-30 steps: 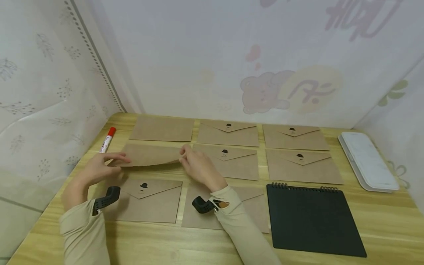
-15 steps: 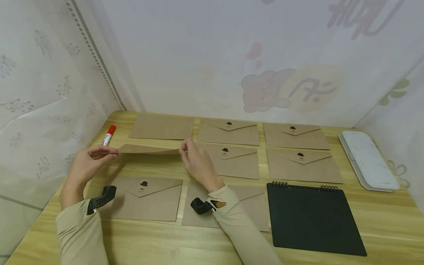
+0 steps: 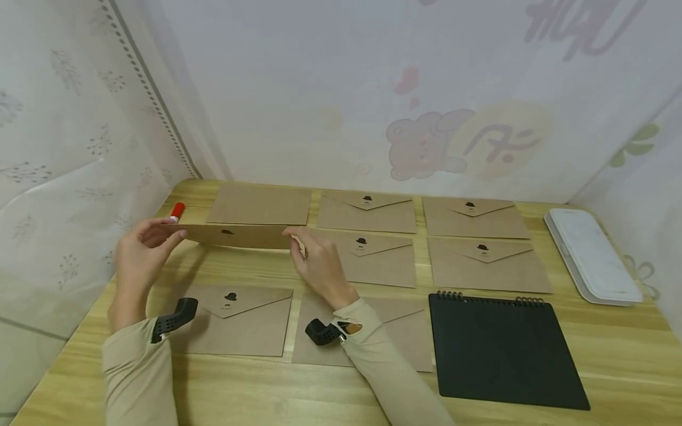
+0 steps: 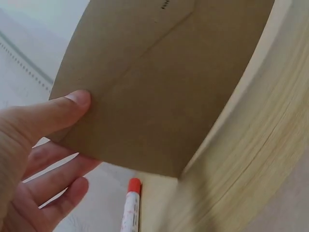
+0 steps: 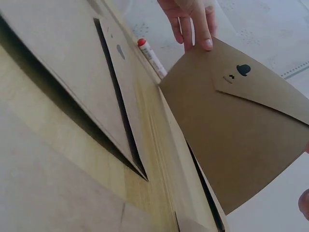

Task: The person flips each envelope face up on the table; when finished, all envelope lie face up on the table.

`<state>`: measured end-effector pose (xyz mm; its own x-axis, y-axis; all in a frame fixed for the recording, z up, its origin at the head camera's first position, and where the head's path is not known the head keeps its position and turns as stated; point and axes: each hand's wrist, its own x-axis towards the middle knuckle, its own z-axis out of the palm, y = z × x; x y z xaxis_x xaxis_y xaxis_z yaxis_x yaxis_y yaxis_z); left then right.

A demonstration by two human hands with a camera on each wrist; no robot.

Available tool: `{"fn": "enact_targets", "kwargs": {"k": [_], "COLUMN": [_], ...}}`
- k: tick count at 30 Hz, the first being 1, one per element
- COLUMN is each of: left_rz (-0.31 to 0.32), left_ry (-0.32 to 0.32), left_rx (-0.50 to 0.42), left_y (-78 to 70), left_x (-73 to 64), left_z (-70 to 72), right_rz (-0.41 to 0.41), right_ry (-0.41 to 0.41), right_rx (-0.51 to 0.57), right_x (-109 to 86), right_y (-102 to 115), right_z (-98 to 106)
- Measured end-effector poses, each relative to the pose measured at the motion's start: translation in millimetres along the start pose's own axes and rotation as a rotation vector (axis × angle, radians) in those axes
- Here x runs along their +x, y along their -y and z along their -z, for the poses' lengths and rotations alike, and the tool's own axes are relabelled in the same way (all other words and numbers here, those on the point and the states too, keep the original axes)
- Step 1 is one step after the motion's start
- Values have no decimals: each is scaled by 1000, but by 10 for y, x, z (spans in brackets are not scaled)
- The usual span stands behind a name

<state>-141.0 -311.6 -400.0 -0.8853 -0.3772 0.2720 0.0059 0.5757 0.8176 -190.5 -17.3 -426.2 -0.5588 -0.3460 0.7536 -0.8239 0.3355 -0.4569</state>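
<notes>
A brown kraft envelope (image 3: 240, 236) with a black hat print is tilted up off the table, its flap side toward me. My left hand (image 3: 142, 254) pinches its left end, thumb on the near face and fingers behind, as the left wrist view shows on the envelope (image 4: 145, 96). At the other end my right hand (image 3: 322, 266) pinches the right edge between thumb and fingers. In the right wrist view the flap of the envelope (image 5: 236, 130) lies folded down. Below it on the table lies another envelope (image 3: 240, 337), flap side up.
Several more envelopes lie in rows, including a plain-faced envelope (image 3: 261, 204) at the back left. A red-capped marker (image 3: 177, 210) lies behind my left hand. On the right are a black spiral notebook (image 3: 506, 349) and a white case-like object (image 3: 594, 257). Curtains (image 3: 319, 89) stand behind the table.
The envelope has risen from the table and tipped upright, so its printed flap side now faces me. My left hand has moved up with it; the right hand has stayed at the right edge.
</notes>
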Motion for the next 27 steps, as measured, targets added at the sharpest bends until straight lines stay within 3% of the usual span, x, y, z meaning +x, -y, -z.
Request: {"fn": "enact_targets", "kwargs": {"k": [6,11,13,16,19,27], "left_rz": [65,-60,-125,-187,-206,-135], "left_ry": [-121,-257,-271,-237,-160,71], "left_rx": [65,181,213,237,248,337], "left_y": [-149,-206,-202,-190,-178,-172], "left_x": [8,16,20,24,21,25], "left_z": [-61,-137,-159,-174,-174,-169], "right_rz": [-17,-53,-70,-97,-124,-207], "right_ry": [4,70,107,159,220,401], "right_rx": [18,-9,-23,-52,-98,-186], "right_x": [14,-10,-21,-36,-45,-30], "right_y": [-3,-15,-18,-23,-26,-5], "right_z": [24,12,6,0,-3,-14]}}
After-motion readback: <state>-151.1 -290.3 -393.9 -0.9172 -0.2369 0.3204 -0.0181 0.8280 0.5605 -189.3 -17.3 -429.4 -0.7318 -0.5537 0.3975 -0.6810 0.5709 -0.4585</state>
